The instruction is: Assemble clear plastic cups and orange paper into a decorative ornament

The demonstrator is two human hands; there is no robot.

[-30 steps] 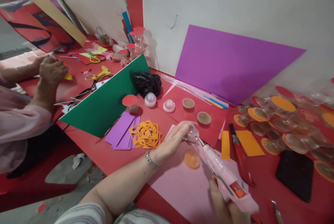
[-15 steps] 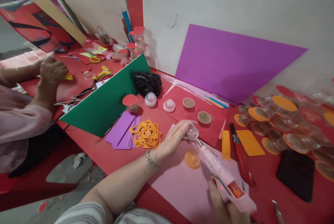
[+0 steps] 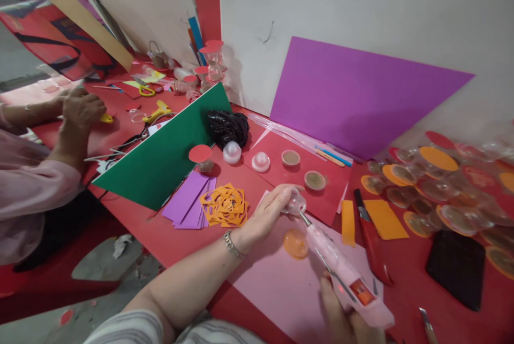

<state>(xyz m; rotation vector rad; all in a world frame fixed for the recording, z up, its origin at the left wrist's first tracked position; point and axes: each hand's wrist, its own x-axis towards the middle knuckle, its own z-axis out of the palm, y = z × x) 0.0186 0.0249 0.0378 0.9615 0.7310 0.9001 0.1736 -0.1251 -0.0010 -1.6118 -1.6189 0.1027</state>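
My left hand [image 3: 268,210] is closed round a small clear plastic cup [image 3: 296,203], tilted so its base faces right. In my right hand [image 3: 345,306] is a pink hot glue gun [image 3: 341,264] with a small red light lit on its side. The gun's metal nozzle tip meets the cup's base, or lies very close to it. Just below the cup, a clear dome on an orange disc [image 3: 296,243] rests on a pink sheet [image 3: 265,285]. Two small cups of sand-like filling [image 3: 315,180] stand behind my left hand.
Purple strips [image 3: 188,202] and orange cut-outs [image 3: 225,205] lie left of my forearm. A green board [image 3: 160,165] leans beyond them. To the right are a red cutter knife [image 3: 370,239], a black phone-like slab [image 3: 456,269] and stacked sand-filled cups [image 3: 437,191]. A co-worker's hands [image 3: 82,106] are at far left.
Almost nothing differs. The glue gun's nozzle has shifted very slightly left at the cup's base; my left hand stays in place.
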